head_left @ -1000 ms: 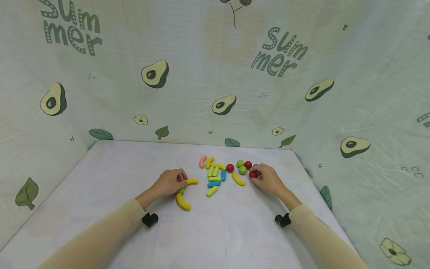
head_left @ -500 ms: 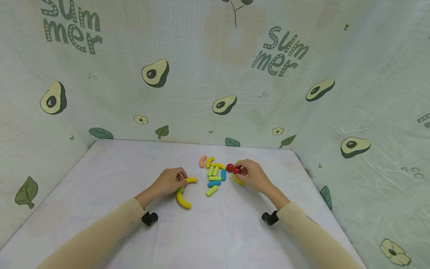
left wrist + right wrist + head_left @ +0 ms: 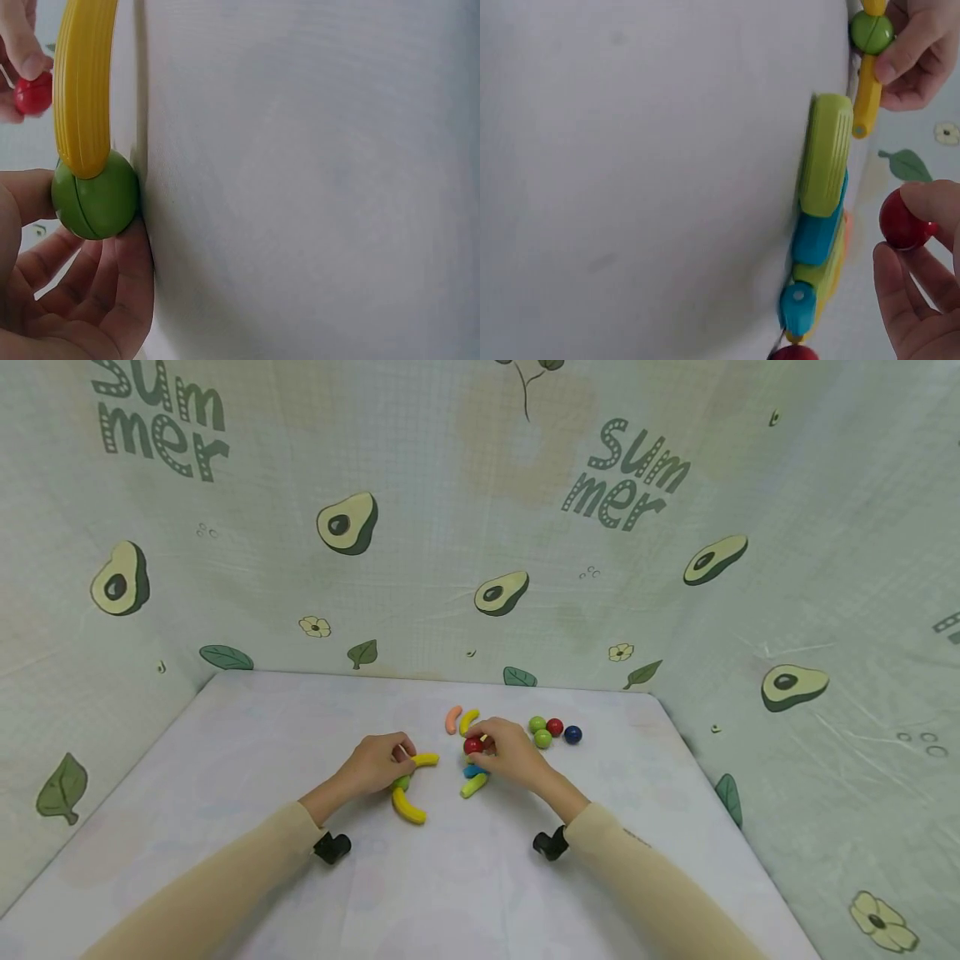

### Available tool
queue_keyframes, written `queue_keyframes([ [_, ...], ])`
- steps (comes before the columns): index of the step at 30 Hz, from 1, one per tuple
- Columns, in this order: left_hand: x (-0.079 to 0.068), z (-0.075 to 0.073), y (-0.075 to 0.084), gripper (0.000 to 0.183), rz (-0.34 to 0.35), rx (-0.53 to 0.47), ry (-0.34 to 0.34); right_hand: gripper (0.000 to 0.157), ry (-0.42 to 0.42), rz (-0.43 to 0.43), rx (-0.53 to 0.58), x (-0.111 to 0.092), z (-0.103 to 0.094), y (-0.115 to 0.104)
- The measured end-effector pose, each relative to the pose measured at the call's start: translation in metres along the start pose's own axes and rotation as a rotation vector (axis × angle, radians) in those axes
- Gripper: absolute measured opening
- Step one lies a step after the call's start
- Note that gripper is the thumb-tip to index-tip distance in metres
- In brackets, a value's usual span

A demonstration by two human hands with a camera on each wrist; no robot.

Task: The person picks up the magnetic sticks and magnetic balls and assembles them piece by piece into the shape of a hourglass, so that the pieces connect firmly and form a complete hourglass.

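Observation:
My left hand (image 3: 378, 764) pinches a yellow curved rod (image 3: 426, 760) of a toy magnetic set, close to where it meets a green ball (image 3: 94, 196). A second yellow curved rod (image 3: 84, 86) sticks out from that ball toward the left wrist camera. In my right hand (image 3: 512, 756) a red ball (image 3: 902, 217) is gripped between thumb and fingertips. It hovers over the loose rods, to the right of the joined piece and apart from it. Below the right hand lie a lime rod (image 3: 826, 154) and a blue rod (image 3: 815, 236); the hand hides others in the head view.
Beyond the right hand lie a pink curved rod (image 3: 453, 719) and another yellow curved rod (image 3: 468, 721). To the right sit green balls (image 3: 537, 724), a red ball (image 3: 554, 727) and a dark blue ball (image 3: 573, 734). A patterned cloth wall (image 3: 420, 635) backs the white table (image 3: 480, 885).
My right hand has carried the red ball leftward from the ball group to above the rods, uncovering the dark blue ball. My left hand has stayed almost still with its piece.

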State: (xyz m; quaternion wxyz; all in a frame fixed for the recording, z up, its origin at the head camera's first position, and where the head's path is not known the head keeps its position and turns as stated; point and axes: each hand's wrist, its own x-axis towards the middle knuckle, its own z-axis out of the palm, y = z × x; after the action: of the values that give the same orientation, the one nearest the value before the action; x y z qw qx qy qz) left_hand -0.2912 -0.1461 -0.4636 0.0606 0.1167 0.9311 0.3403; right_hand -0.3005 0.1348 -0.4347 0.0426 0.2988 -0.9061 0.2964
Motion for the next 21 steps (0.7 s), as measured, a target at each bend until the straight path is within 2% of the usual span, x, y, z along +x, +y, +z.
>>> queue_keyframes([
  [11, -0.002, 0.0, 0.001, 0.016, -0.006, 0.007, 0.017, 0.03, -0.099, 0.053, 0.06, 0.016, 0.026, -0.015],
  [21, -0.004, 0.0, 0.003, 0.016, 0.007, 0.002, 0.025, 0.027, -0.118, 0.07, 0.079, 0.019, 0.038, -0.012],
])
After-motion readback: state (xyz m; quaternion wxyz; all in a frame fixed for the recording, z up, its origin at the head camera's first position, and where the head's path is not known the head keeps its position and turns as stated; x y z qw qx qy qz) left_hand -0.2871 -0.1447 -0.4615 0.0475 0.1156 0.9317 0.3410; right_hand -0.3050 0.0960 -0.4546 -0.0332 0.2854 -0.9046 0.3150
